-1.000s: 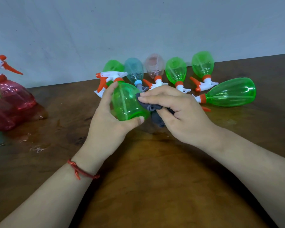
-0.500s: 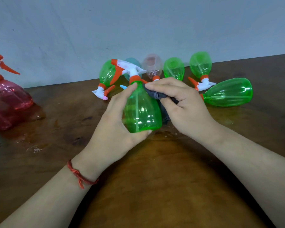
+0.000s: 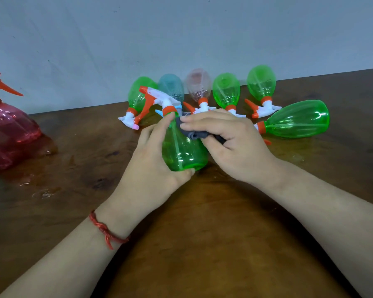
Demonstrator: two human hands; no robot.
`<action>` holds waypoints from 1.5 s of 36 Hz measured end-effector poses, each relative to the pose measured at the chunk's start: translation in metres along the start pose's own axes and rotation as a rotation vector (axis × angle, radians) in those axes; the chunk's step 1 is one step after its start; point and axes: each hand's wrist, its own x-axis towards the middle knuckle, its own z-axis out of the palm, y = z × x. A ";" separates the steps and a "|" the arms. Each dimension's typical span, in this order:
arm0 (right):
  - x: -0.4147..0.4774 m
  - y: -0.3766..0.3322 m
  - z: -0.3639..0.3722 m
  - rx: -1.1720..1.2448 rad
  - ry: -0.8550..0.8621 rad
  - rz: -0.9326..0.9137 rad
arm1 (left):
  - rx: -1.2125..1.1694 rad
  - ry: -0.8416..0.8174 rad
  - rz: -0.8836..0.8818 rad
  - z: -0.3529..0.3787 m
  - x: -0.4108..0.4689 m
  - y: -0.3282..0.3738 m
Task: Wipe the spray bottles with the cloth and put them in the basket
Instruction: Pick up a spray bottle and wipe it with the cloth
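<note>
Head view: the left hand (image 3: 153, 166) is grasping the green spray bottle (image 3: 182, 152) at the worktop (image 3: 202, 233) centre, with the long axis running near to far and the nozzle far. The right hand (image 3: 230, 145), fingers clenching the cloth (image 3: 194, 134), is pressing it on the bottle's right shoulder.

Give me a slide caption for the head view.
Left hand grips a green spray bottle while the right hand presses a dark cloth against it, over a wooden table.
</note>
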 end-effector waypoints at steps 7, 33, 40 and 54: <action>-0.004 -0.006 0.004 0.019 -0.064 -0.155 | -0.390 0.084 -0.188 -0.007 0.008 -0.011; -0.003 -0.024 0.005 -0.044 0.050 -0.160 | -1.322 -0.064 -0.406 -0.030 0.013 0.015; -0.001 -0.024 0.008 -0.214 -0.177 -0.443 | -1.410 -0.058 -0.484 -0.024 0.011 0.018; 0.001 -0.025 0.016 0.068 0.201 0.184 | -1.412 0.174 -0.350 -0.022 0.008 0.028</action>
